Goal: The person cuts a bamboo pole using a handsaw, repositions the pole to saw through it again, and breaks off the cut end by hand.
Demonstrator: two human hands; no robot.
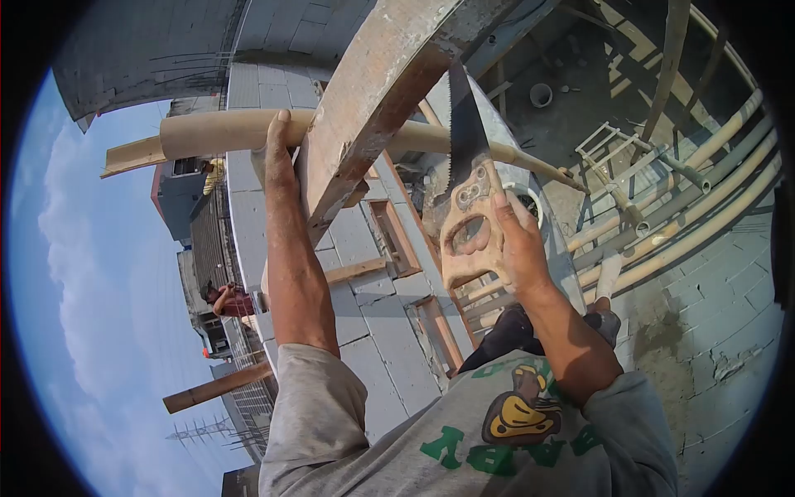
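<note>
A bamboo pole (pixel 219 132) with a split, cut-open left end runs across the view and passes behind a thick wooden beam (pixel 373 83). My left hand (pixel 280 137) is closed around the pole just left of the beam. Held in my right hand (pixel 520 242) is a handsaw (pixel 469 137) with a worn wooden handle and a dark blade. The blade points up, its teeth facing left, and its tip is near the beam's lower edge. In this view the blade crosses in front of the pole; whether they touch I cannot tell. Part of the left hand's fingers is hidden behind the pole.
Grey block wall (pixel 373 315) with wooden frames lies below the pole. Several long bamboo poles (pixel 696 211) lean at the right, near a white bucket (pixel 541 95) on the lower floor. Another person (pixel 228 300) is at the far left. A plank (pixel 217 387) juts out beyond the wall.
</note>
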